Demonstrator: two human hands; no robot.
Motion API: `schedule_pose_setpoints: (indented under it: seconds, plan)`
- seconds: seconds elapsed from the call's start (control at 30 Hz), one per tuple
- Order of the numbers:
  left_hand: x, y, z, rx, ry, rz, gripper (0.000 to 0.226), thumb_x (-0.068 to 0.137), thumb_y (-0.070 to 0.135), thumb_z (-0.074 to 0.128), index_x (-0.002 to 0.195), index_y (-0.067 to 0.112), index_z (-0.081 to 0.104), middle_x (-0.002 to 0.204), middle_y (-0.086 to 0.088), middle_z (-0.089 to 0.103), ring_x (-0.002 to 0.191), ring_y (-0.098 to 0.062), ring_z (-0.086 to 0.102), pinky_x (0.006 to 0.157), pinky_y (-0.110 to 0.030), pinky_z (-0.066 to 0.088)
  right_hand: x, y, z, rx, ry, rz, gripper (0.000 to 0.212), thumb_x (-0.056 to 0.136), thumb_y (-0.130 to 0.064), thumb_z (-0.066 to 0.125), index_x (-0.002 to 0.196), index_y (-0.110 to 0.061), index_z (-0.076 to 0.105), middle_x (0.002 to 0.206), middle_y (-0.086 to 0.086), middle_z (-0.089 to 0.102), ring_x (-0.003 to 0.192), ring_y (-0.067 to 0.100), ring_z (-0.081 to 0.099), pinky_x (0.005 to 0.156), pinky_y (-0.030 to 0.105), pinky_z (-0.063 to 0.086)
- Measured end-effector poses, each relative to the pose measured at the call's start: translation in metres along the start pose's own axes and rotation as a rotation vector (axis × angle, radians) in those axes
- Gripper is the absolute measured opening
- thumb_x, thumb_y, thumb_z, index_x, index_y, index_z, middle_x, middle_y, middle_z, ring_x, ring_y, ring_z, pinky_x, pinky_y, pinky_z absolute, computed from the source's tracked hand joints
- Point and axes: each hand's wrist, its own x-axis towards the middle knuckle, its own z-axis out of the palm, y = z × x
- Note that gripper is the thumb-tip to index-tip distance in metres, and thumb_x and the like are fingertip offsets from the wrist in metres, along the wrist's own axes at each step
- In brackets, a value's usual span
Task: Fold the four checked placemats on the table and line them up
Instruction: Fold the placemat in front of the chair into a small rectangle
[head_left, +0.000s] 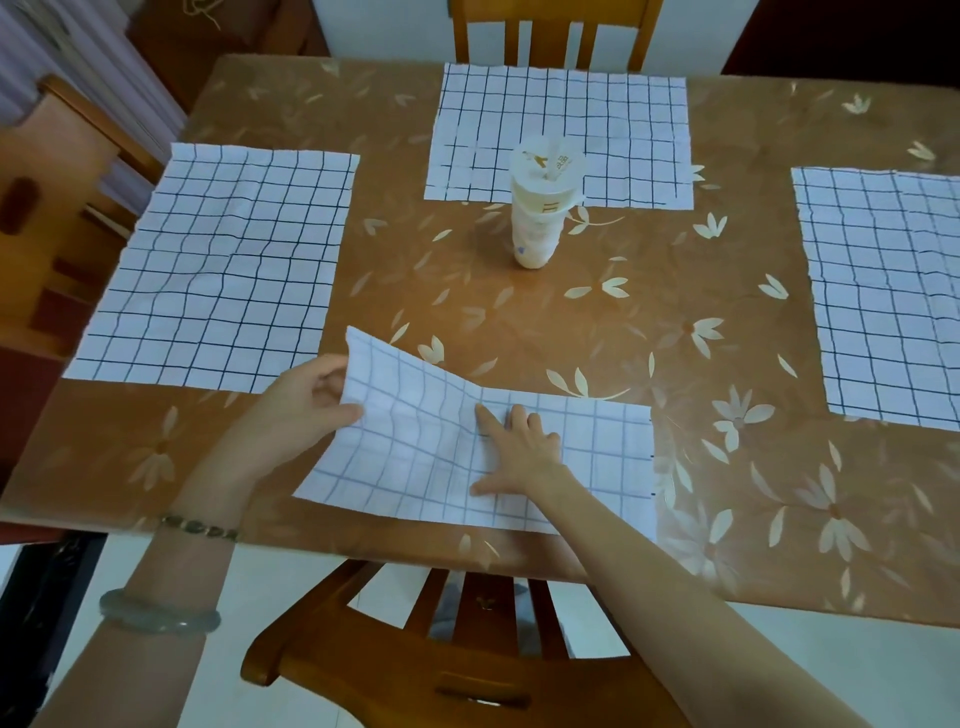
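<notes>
— Anything hidden on the tabletop (571, 332)?
— The left placemat (218, 270) lies flat. The left hand (306, 400) has its fingers pinching the near placemat (415, 462) by its raised edge; the right hand (519, 452) presses it, fingers straight. The stacked cups (537, 208) hide part of the far placemat (623, 130). The right placemat (883, 291) is cut off.

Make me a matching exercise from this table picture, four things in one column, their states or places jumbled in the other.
Things:
1 near placemat
2 left placemat
3 cups
4 right hand

States:
A stands mid-table
B presses flat on the near placemat
C one end lifted by the left hand
D lies flat, unfolded

Pairs: 1-C, 2-D, 3-A, 4-B
</notes>
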Motion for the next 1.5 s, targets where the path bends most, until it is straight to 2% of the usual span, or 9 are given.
schedule_pose_setpoints:
  seconds: [0.2,0.3,0.47,0.63,0.8,0.93,1.07,1.2,1.5]
  plan:
    - [-0.008,0.053,0.046,0.011,-0.106,0.175,0.054,0.085,0.005,0.066,0.13,0.028,0.051,0.09,0.01,0.055,0.066,-0.002,0.057,0.069,-0.031,0.051,-0.002,0.011,0.002,0.095,0.051,-0.053,0.114,0.06,-0.063,0.074,0.146,-0.032,0.007,0.13,0.009,0.029,0.119,0.031,0.035,0.095,0.048,0.038]
    - [-0.013,0.075,0.08,0.026,-0.138,0.234,0.06,0.085,0.01,0.066,0.137,0.03,0.045,0.09,0.012,0.053,0.064,-0.002,0.055,0.074,-0.027,0.049,-0.008,0.032,-0.005,0.573,0.005,-0.038,0.109,0.056,-0.058,0.075,0.147,-0.028,0.024,0.124,0.008,0.039,0.113,0.025,0.043,0.099,0.045,0.04]
    - [-0.017,0.097,0.145,0.057,-0.139,0.271,0.058,0.087,0.016,0.061,0.141,0.026,0.041,0.095,0.007,0.053,0.071,-0.004,0.054,0.065,-0.013,0.043,-0.041,0.091,-0.01,0.992,0.259,0.111,0.041,0.079,-0.016,0.07,0.119,-0.02,0.061,0.105,0.004,0.063,0.099,0.024,0.061,0.093,0.033,0.047]
    - [-0.008,0.098,0.211,0.055,-0.093,0.297,0.041,0.084,0.009,0.06,0.123,0.016,0.053,0.093,0.002,0.051,0.079,-0.014,0.054,0.075,-0.026,0.047,-0.086,0.14,-0.012,1.117,0.448,0.2,0.021,0.087,-0.009,0.061,0.106,-0.017,0.067,0.093,0.0,0.068,0.086,0.009,0.062,0.075,0.015,0.045]
    - [0.012,0.087,0.267,0.086,-0.131,0.243,0.012,0.082,0.008,0.057,0.091,0.014,0.053,0.085,0.005,0.046,0.08,-0.018,0.05,0.063,-0.021,0.037,-0.102,0.164,0.002,1.221,0.469,0.314,0.02,0.087,-0.012,0.057,0.101,-0.013,0.071,0.095,0.001,0.07,0.093,0.021,0.065,0.088,0.037,0.052]
    - [0.029,0.077,0.301,0.107,-0.212,0.193,0.031,0.089,0.03,0.06,0.112,0.01,0.053,0.103,-0.001,0.047,0.092,-0.016,0.049,0.072,-0.024,0.036,-0.105,0.164,0.014,1.36,0.395,0.325,0.025,0.092,-0.012,0.048,0.093,-0.006,0.072,0.09,0.01,0.072,0.088,0.024,0.068,0.086,0.043,0.055]
    - [0.034,0.055,0.3,0.131,-0.23,0.196,0.049,0.1,0.04,0.041,0.139,0.011,0.04,0.137,-0.006,0.042,0.12,-0.02,0.048,0.1,-0.032,0.039,-0.101,0.162,0.02,1.392,0.372,0.34,0.023,0.096,-0.019,0.05,0.087,-0.013,0.071,0.089,0.004,0.072,0.085,0.02,0.068,0.077,0.034,0.057]
    - [0.046,-0.001,0.263,0.551,0.002,0.39,0.059,0.102,0.043,0.03,0.15,0.009,0.024,0.158,-0.005,0.023,0.147,-0.018,0.014,0.12,-0.033,0.011,-0.088,0.162,0.029,1.163,0.412,0.41,0.012,0.087,-0.017,0.059,0.088,-0.021,0.07,0.089,-0.005,0.071,0.087,0.017,0.066,0.075,0.031,0.054]
    - [0.059,-0.056,0.236,0.933,0.001,0.328,0.084,0.095,0.066,0.005,0.151,0.005,0.02,0.158,-0.01,0.019,0.147,-0.022,0.015,0.118,-0.045,0.003,-0.078,0.155,0.033,0.814,0.423,0.478,0.021,0.081,-0.007,0.053,0.1,-0.011,0.063,0.087,-0.001,0.064,0.083,0.021,0.06,0.063,0.025,0.04]
